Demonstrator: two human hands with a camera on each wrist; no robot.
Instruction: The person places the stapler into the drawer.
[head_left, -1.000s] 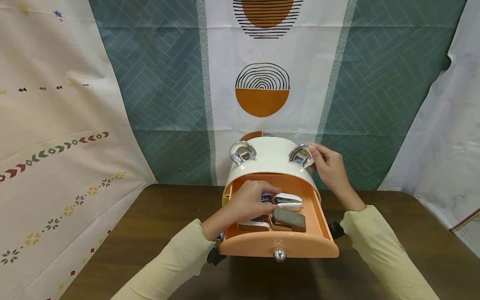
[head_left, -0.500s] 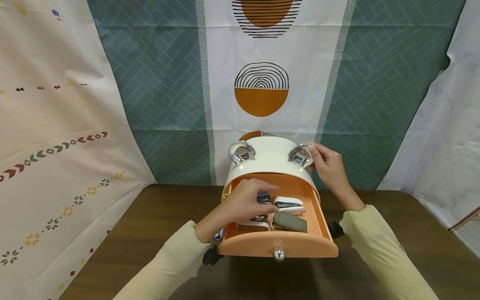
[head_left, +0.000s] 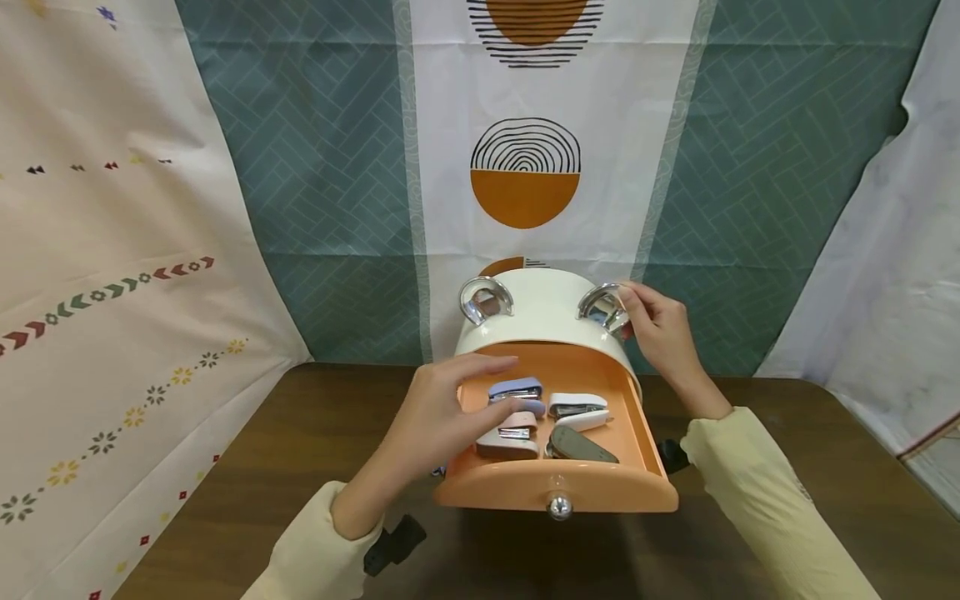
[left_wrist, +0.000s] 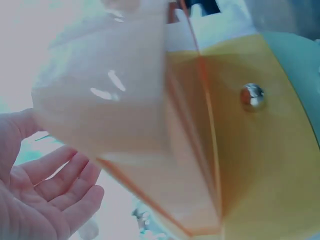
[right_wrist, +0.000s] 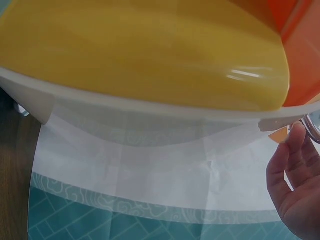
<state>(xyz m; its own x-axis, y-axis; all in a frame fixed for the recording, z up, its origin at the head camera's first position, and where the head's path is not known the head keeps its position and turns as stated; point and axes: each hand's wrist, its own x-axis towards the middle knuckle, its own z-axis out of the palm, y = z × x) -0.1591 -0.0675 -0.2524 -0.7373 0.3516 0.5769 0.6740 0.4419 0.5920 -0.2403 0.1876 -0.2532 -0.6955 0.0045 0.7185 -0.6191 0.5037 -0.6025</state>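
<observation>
A white rounded cabinet (head_left: pixel 532 308) stands on the table with its peach drawer (head_left: pixel 510 487) pulled out. In the drawer lie small staplers: a lavender one (head_left: pixel 516 386), a pink one (head_left: pixel 517 421), a white one (head_left: pixel 581 402) and a grey-green one (head_left: pixel 581 445). My left hand (head_left: pixel 435 412) hovers over the drawer's left side, thumb and index apart, holding nothing; its thumb overlaps the lavender stapler in the head view. In the left wrist view the left hand's fingers (left_wrist: pixel 65 185) are loosely bent. My right hand (head_left: pixel 663 337) pinches the right silver ring (head_left: pixel 600 307) on the cabinet's top.
Another silver ring (head_left: pixel 483 300) sits at the top left of the cabinet. A silver knob (head_left: pixel 559 507) sticks out from the drawer front. Below is a yellow drawer (left_wrist: pixel 265 145) with its own knob. A patterned cloth (head_left: pixel 337 208) hangs behind the brown table (head_left: pixel 315 442).
My left hand has drawn back left from the middle of the drawer, letting go of the white stapler and uncovering the lavender and pink ones. The right hand stays at the ring.
</observation>
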